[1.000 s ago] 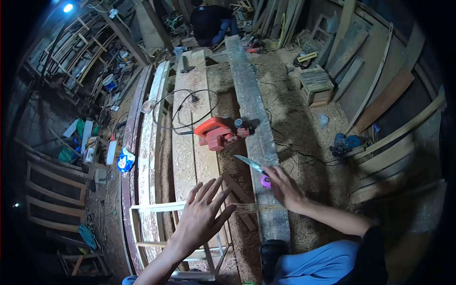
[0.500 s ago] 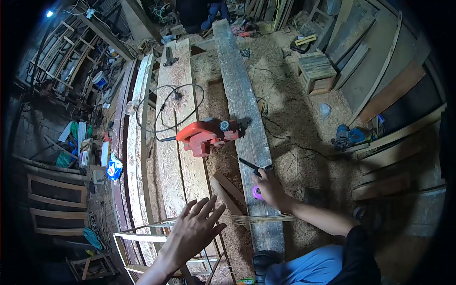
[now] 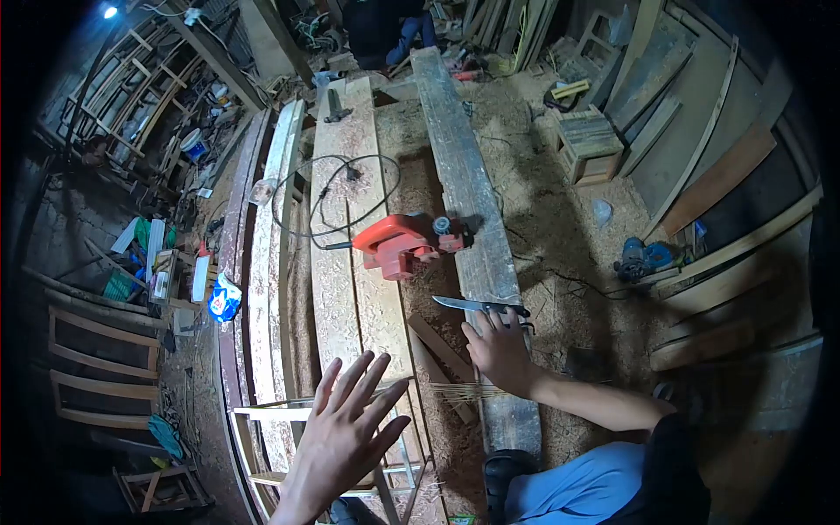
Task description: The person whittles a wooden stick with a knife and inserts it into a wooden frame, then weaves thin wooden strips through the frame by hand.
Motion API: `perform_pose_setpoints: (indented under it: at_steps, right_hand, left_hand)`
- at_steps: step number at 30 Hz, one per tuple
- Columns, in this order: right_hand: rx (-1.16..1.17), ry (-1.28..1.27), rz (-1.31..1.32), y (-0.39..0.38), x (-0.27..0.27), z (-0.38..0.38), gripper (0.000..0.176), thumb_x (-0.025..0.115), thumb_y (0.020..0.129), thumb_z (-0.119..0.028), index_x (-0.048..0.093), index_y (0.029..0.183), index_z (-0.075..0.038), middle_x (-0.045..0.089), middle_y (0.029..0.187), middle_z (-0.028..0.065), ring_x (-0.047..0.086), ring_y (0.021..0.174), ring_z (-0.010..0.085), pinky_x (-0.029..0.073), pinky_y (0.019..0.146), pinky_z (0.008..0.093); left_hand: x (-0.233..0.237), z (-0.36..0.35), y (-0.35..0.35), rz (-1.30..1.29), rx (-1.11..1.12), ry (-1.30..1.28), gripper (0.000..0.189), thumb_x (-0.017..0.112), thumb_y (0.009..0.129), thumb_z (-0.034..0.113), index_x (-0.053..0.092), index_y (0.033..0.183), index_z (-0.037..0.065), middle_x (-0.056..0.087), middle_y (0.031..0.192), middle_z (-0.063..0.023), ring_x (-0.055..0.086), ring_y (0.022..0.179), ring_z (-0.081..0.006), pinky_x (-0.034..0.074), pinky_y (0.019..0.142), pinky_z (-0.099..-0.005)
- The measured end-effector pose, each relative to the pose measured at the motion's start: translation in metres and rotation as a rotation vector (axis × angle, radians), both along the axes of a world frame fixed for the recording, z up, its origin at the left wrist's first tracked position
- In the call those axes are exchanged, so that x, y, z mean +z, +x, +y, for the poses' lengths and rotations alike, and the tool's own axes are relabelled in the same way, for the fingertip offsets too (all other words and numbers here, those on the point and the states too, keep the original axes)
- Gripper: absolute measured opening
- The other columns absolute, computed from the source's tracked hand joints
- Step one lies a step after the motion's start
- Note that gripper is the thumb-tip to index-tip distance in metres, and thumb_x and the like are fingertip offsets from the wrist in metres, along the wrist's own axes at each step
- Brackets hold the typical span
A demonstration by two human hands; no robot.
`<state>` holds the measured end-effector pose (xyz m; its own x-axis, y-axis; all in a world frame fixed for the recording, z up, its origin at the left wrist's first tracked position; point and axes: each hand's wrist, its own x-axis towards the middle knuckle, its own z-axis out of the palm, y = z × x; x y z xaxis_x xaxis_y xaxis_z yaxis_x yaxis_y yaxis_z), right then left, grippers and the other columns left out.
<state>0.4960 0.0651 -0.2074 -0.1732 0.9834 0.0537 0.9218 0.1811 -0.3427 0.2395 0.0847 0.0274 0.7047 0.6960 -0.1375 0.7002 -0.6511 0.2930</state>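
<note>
My left hand (image 3: 337, 442) is held out over the lower planks with its fingers spread and holds nothing. My right hand (image 3: 500, 354) is over the dark, worn plank (image 3: 468, 210), fingers stretched out and fingertips right at the black handle of a knife (image 3: 464, 304). The knife lies crosswise on this plank, blade to the left. A bundle of thin sticks (image 3: 457, 392) sticks out beside my right wrist, partly hidden by the arm. A red electric hand planer (image 3: 394, 241) stands ahead of both hands, across the gap between the planks.
Pale planks (image 3: 337, 262) covered with shavings run along the left, with a hammer (image 3: 333, 107) and the planer's cord on them. A slatted wooden frame (image 3: 262, 477) stands by my left hand. A blue power tool (image 3: 643, 258) and a wooden stool (image 3: 591, 144) are right. A person (image 3: 381, 35) is at the back.
My right hand has put the knife down on the plank and its fingers have straightened. A purple ring beside that hand is now hidden. My left hand has spread its fingers wider; the view has shifted.
</note>
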Motion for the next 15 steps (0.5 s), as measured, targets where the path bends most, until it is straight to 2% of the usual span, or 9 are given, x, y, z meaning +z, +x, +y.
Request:
perform_pose_setpoints:
  at_steps: [1, 2, 4, 5, 8, 10, 13, 14, 15]
  right_hand:
    - [0.008, 0.046, 0.025, -0.011, 0.022, -0.001, 0.043, 0.06, 0.098, -0.018, 0.062, 0.137, -0.001, 0.059, 0.136, 0.0271, 0.054, 0.13, 0.0421, 0.03, 0.114, 0.0678]
    - [0.02, 0.282, 0.094, -0.02, 0.024, -0.004, 0.044, 0.063, 0.099, -0.02, 0.06, 0.138, -0.001, 0.06, 0.133, 0.0237, 0.056, 0.126, 0.0401, 0.03, 0.116, 0.0647]
    - [0.025, 0.252, 0.111, -0.037, 0.075, 0.003, 0.044, 0.066, 0.098, -0.02, 0.06, 0.139, -0.003, 0.06, 0.133, 0.0202, 0.057, 0.123, 0.036, 0.031, 0.116, 0.0616]
    - [0.009, 0.307, 0.081, -0.05, 0.101, 0.004, 0.042, 0.068, 0.097, -0.018, 0.062, 0.136, -0.004, 0.064, 0.129, 0.0157, 0.06, 0.118, 0.0311, 0.037, 0.112, 0.056]
    - [0.014, 0.413, 0.204, -0.085, 0.174, -0.003, 0.035, 0.068, 0.097, -0.016, 0.066, 0.131, -0.005, 0.068, 0.119, 0.0123, 0.064, 0.111, 0.0291, 0.042, 0.104, 0.0526]
    - [0.074, 0.496, 0.279, -0.109, 0.212, -0.008, 0.029, 0.07, 0.094, -0.013, 0.069, 0.123, -0.007, 0.07, 0.106, 0.0088, 0.065, 0.1, 0.0285, 0.046, 0.093, 0.0455]
    - [0.225, 0.451, 0.328, -0.146, 0.244, -0.025, 0.025, 0.071, 0.093, -0.012, 0.07, 0.118, -0.007, 0.07, 0.097, 0.008, 0.064, 0.088, 0.0289, 0.048, 0.081, 0.0439]
    - [0.266, 0.405, 0.354, -0.159, 0.247, -0.033, 0.024, 0.07, 0.095, -0.014, 0.071, 0.118, -0.007, 0.07, 0.097, 0.0084, 0.065, 0.086, 0.029, 0.049, 0.079, 0.0428]
    - [0.286, 0.323, 0.339, -0.17, 0.25, -0.04, 0.025, 0.07, 0.096, -0.015, 0.071, 0.119, -0.007, 0.071, 0.098, 0.0091, 0.066, 0.088, 0.0293, 0.051, 0.081, 0.0421]
  left_hand:
    - [0.007, -0.006, -0.011, -0.027, 0.034, 0.005, 0.046, 0.076, 0.097, 0.028, 0.066, 0.139, 0.014, 0.051, 0.159, -0.0152, 0.042, 0.152, -0.0355, 0.025, 0.129, -0.0567]
    - [0.008, -0.011, -0.026, -0.032, 0.051, 0.05, 0.047, 0.077, 0.096, 0.027, 0.065, 0.14, 0.014, 0.051, 0.16, -0.0146, 0.042, 0.152, -0.0361, 0.025, 0.129, -0.0571]
    - [0.016, -0.026, -0.056, -0.059, 0.114, 0.099, 0.048, 0.076, 0.096, 0.026, 0.065, 0.141, 0.015, 0.049, 0.161, -0.0151, 0.04, 0.154, -0.037, 0.023, 0.129, -0.0577]
    - [0.024, -0.033, -0.073, -0.08, 0.156, 0.071, 0.048, 0.074, 0.097, 0.026, 0.064, 0.142, 0.015, 0.048, 0.162, -0.0157, 0.037, 0.155, -0.0377, 0.021, 0.129, -0.0581]
    - [0.041, -0.046, -0.123, -0.106, 0.284, 0.128, 0.049, 0.074, 0.097, 0.028, 0.063, 0.143, 0.014, 0.043, 0.165, -0.0171, 0.034, 0.156, -0.0392, 0.019, 0.13, -0.0581]
    - [0.041, -0.052, -0.158, -0.104, 0.384, 0.134, 0.058, 0.076, 0.096, 0.023, 0.057, 0.15, 0.014, 0.034, 0.17, -0.0187, 0.027, 0.159, -0.0409, 0.024, 0.129, -0.0557]
    - [0.022, -0.063, -0.205, -0.157, 0.497, 0.162, 0.071, 0.076, 0.095, 0.018, 0.045, 0.158, 0.014, 0.023, 0.172, -0.0246, 0.023, 0.158, -0.0451, 0.026, 0.128, -0.0551]
    - [0.014, -0.064, -0.22, -0.188, 0.51, 0.133, 0.073, 0.075, 0.097, 0.019, 0.04, 0.161, 0.011, 0.024, 0.172, -0.0247, 0.025, 0.159, -0.0421, 0.025, 0.129, -0.0532]
    - [0.005, -0.063, -0.23, -0.351, 0.543, 0.009, 0.074, 0.073, 0.099, 0.021, 0.037, 0.163, 0.01, 0.024, 0.172, -0.024, 0.025, 0.16, -0.0394, 0.024, 0.129, -0.0519]
